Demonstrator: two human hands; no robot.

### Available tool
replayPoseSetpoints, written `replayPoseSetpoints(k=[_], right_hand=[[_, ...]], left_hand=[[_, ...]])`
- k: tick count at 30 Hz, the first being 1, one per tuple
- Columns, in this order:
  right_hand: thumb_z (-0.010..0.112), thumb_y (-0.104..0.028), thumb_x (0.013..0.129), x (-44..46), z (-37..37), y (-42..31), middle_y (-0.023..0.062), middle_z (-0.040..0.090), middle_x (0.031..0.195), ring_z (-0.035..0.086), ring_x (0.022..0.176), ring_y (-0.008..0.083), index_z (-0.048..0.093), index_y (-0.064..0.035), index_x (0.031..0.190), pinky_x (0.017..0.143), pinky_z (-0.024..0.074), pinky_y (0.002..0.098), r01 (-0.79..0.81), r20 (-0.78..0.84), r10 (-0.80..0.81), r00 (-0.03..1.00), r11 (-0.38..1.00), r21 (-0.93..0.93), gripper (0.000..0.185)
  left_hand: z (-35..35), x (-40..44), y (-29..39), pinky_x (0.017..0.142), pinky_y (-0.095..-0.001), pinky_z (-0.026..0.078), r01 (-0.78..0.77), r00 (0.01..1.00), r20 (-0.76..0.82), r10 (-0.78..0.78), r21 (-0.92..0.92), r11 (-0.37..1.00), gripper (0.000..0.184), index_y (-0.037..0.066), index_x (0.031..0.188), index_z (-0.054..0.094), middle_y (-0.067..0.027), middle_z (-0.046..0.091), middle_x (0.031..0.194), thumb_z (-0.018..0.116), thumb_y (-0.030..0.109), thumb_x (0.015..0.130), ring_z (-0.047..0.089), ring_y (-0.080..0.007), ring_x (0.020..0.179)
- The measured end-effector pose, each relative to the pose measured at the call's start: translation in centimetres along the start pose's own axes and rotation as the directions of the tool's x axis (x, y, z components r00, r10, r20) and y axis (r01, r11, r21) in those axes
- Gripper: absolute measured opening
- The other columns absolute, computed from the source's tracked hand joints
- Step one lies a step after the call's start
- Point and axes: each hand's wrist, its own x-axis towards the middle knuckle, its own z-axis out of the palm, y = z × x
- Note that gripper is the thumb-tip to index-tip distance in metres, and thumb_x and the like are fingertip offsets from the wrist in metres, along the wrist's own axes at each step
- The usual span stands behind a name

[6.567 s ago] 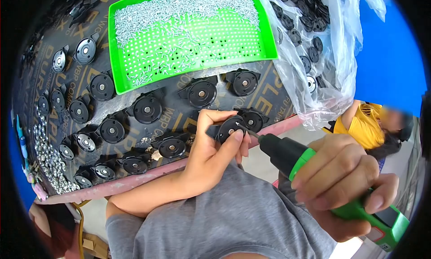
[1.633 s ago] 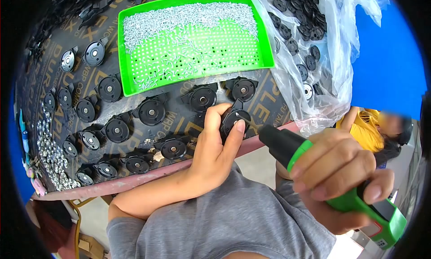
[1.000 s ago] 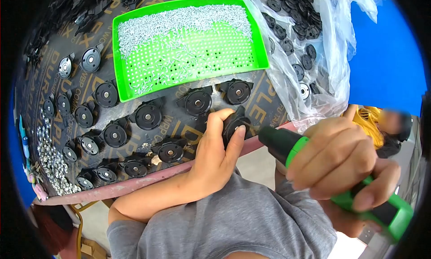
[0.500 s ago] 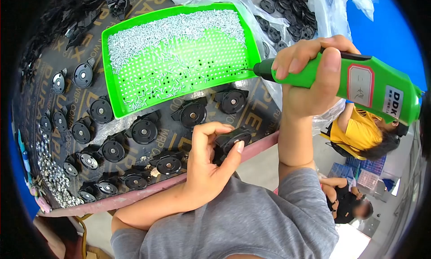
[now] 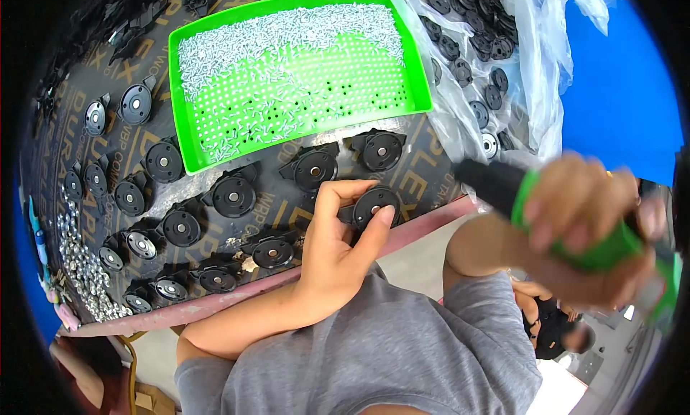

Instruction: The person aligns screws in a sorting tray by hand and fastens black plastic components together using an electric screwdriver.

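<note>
My left hand pinches a round black part near the table's front edge, thumb on its face. To the right, my right hand, blurred by motion, is wrapped round a green and black electric screwdriver that points left, apart from the part. Its tip is too blurred to make out. Similar black parts lie in rows on the dark board, among them one just above my left hand and another further right. A green tray with many small screws stands behind them.
A clear plastic bag with many black discs lies at the back right. Shiny small metal pieces are heaped at the left. Dark parts are piled at the back left. Beyond the table at the right, another person is partly visible.
My right hand has carried the screwdriver from the tray's right edge down and to the right. My left hand still holds the black part, now turned more face-up.
</note>
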Motion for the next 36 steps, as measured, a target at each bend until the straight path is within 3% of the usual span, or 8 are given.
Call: replayPoseSetpoints(k=[5,13,23,29,31,32,34,36], right_hand=[[0.061,-0.028,0.087,-2.0,2.3,-1.2,0.0056,0.056,0.067,0.056,0.045,0.0135,0.044,-0.0026,0.106,0.042,0.0495,0.024,0.147,0.068,-0.141,0.988,0.984,-0.097,0.035],[0.054,-0.037,0.092,-2.6,2.8,0.1,0.0034,0.055,0.067,0.056,0.045,0.0133,0.039,-0.0089,0.107,0.039,0.0491,0.0252,0.13,0.076,-0.117,0.99,0.97,-0.206,0.035],[0.054,-0.036,0.092,-3.0,2.6,0.7,0.0038,0.055,0.067,0.056,0.046,0.0145,0.039,-0.0085,0.104,0.038,0.0486,0.0245,0.14,0.148,-0.117,0.982,0.978,-0.158,0.033],[0.06,-0.035,0.09,-1.7,1.9,0.2,0.0048,0.056,0.066,0.057,0.045,0.015,0.041,-0.0081,0.102,0.04,0.0505,0.0245,0.096,0.232,-0.046,0.972,0.973,-0.208,0.035],[0.063,-0.032,0.088,-0.5,1.4,0.9,0.0054,0.058,0.065,0.058,0.046,0.015,0.045,-0.007,0.098,0.041,0.0515,0.0249,0.202,0.307,-0.227,0.924,0.973,0.11,0.033],[0.067,-0.03,0.085,-0.8,1.3,0.5,0.0053,0.06,0.064,0.059,0.045,0.015,0.049,-0.0063,0.096,0.041,0.0515,0.0248,0.167,0.217,-0.218,0.951,0.958,0.234,0.031],[0.066,-0.032,0.084,0.4,-0.3,-0.7,0.0038,0.059,0.065,0.058,0.047,0.014,0.05,-0.0068,0.095,0.04,0.0505,0.0247,0.088,0.249,-0.109,0.962,0.992,0.091,0.032],[0.061,-0.037,0.085,-0.1,-0.4,1.5,0.0031,0.056,0.066,0.054,0.049,0.0141,0.049,-0.006,0.1,0.04,0.0474,0.027,0.179,0.121,-0.178,0.977,0.984,0.003,0.036]], left_hand=[[-0.1,0.1,-1.2,0.081,-0.0231,0.046,-0.044,0.999,-0.008,0.044,-0.033,0.998,0.033,0.0,0.119,0.038,-0.01,0.051,0.109,0.056,0.002,0.092,0.052,-0.0109,0.098],[0.1,0.1,-1.2,0.077,-0.0223,0.046,-0.057,0.998,-0.024,0.056,-0.021,0.998,0.031,0.0,0.118,0.038,-0.0095,0.051,0.108,0.055,0.003,0.093,0.052,-0.0094,0.095],[-0.1,0.2,-2.1,0.069,-0.0226,0.044,-0.13,0.99,-0.038,0.133,0.073,0.989,0.029,0.0,0.116,0.039,-0.0054,0.053,0.094,0.056,0.006,0.093,0.05,-0.0073,0.082],[0.1,0.0,-1.6,0.074,-0.0279,0.045,-0.162,0.985,-0.014,0.17,0.229,0.96,0.03,-0.001,0.115,0.04,-0.0103,0.054,0.095,0.057,0.007,0.092,0.053,-0.0136,0.084],[0.0,0.0,-1.9,0.078,-0.0294,0.044,-0.126,0.99,-0.033,0.138,0.242,0.962,0.03,-0.001,0.115,0.041,-0.0118,0.053,0.1,0.057,0.008,0.092,0.053,-0.0158,0.09],[-0.1,0.1,-1.8,0.078,-0.0294,0.044,-0.128,0.99,-0.032,0.14,0.24,0.962,0.03,-0.001,0.115,0.041,-0.0118,0.053,0.1,0.057,0.008,0.092,0.053,-0.0158,0.09],[-0.1,0.3,-1.4,0.083,-0.0285,0.043,-0.124,0.991,-0.017,0.132,0.248,0.961,0.031,-0.002,0.117,0.041,-0.0122,0.051,0.106,0.057,0.009,0.092,0.052,-0.0158,0.095],[-0.1,0.2,-1.0,0.086,-0.0285,0.042,-0.072,0.996,-0.031,0.078,0.172,0.983,0.032,-0.001,0.119,0.041,-0.012,0.049,0.11,0.056,0.008,0.092,0.051,-0.0159,0.098]])
